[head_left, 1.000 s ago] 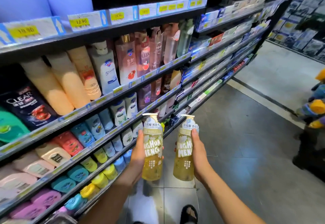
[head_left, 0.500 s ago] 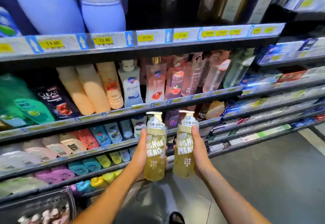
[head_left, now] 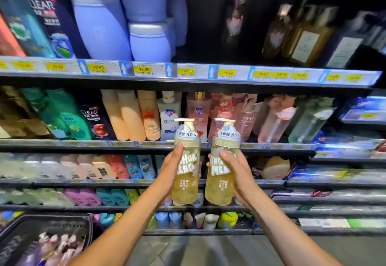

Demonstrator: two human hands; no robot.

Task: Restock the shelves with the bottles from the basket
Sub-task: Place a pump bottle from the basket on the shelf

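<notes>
Before the shelves, both bottles now raised higher, squarer.

One head-worn wide-angle view, facing the shelves straight on and close, tilted slightly down. Both forearms reach up from the bottom edge into mid-frame; the basket sits lower left.

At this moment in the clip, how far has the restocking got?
Done: cannot tell; the shelves are packed, but which bottles were just placed doesn't show. In hand: the left hand grips one yellow pump bottle and the right hand another, both upright before the shelves, neither set down. Left: the basket at lower left holds more bottles.
</notes>
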